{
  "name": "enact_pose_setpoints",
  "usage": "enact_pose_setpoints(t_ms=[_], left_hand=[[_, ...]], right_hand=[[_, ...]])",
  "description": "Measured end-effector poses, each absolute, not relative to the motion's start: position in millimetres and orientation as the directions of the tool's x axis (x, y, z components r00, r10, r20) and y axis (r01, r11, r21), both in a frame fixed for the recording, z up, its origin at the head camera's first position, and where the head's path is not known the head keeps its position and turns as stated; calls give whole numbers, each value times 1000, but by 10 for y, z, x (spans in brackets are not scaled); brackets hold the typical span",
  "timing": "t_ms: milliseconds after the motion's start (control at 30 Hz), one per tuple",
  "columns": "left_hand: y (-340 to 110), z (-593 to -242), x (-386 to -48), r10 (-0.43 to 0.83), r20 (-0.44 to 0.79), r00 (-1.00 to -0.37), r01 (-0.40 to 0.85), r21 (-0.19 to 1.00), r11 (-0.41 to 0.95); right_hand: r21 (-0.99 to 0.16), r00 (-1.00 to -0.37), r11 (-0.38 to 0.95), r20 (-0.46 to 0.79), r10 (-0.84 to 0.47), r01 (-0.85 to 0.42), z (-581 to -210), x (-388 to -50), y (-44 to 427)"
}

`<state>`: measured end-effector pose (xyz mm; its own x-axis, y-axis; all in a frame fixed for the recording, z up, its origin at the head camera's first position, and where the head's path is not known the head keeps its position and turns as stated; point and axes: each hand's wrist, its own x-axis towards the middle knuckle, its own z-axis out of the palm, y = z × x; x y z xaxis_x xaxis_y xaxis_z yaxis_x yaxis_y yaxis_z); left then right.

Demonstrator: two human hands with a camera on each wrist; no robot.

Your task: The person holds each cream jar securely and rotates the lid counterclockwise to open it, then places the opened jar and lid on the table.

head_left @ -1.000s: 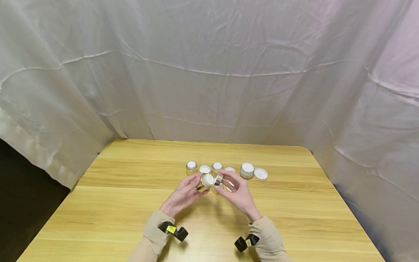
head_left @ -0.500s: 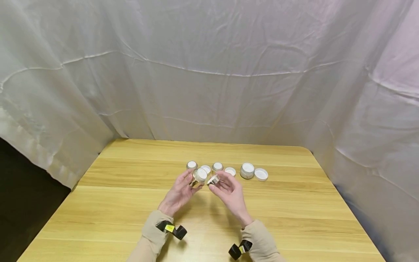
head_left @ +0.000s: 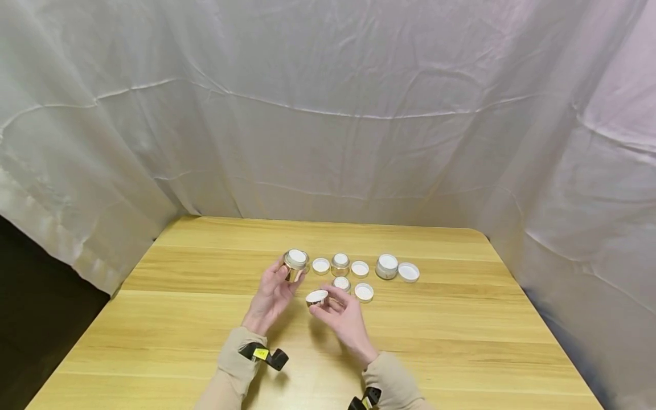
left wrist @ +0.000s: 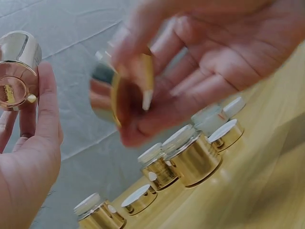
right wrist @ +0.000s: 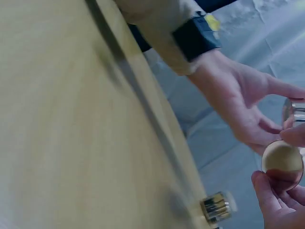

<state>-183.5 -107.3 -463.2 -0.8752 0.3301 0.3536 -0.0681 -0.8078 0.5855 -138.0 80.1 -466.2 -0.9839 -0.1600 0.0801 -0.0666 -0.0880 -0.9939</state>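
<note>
My left hand (head_left: 269, 299) grips a gold cosmetic jar (head_left: 295, 266) with a white top, lifted above the table. In the left wrist view the gold base of that jar (left wrist: 18, 71) shows. My right hand (head_left: 345, 326) pinches a gold lid (head_left: 316, 298) by its rim, white inside facing up, apart from the jar and nearer the body. The right wrist view shows the gold outer face of the lid (right wrist: 282, 163) between fingertips. Motion blurs the right hand (left wrist: 205, 67) in the left wrist view.
On the wooden table (head_left: 461, 319) stand a gold jar (head_left: 340, 265), a nearer jar (head_left: 341, 282) and a larger jar (head_left: 386, 267). Upturned lids lie among them, including a left lid (head_left: 320, 266), a front lid (head_left: 364, 292) and a right lid (head_left: 408, 272). Grey curtain (head_left: 328, 142) hangs behind.
The left hand has carried the jar left and away from the body. The right hand has drawn the lid left and nearer the body, so the two are farther apart.
</note>
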Motion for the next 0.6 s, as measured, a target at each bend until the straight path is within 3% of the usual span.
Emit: enact_pose_setpoints(t_ms=[267, 400, 600], left_hand=[[-1118, -4606, -1836, 303, 345, -888, -54, 577, -815], [-1125, -4613, -1843, 294, 329, -897, -49, 588, -807], [-1124, -4624, -1849, 291, 345, -892, -36, 588, -808]], right_hand=[[-1000, -962, 4, 20, -273, -22, -4839, -1374, 766], [-978, -937, 161, 70, -341, -132, -4908, -1375, 768], [-838, -912, 418, 201, -359, -350, -4978, -1421, 764]])
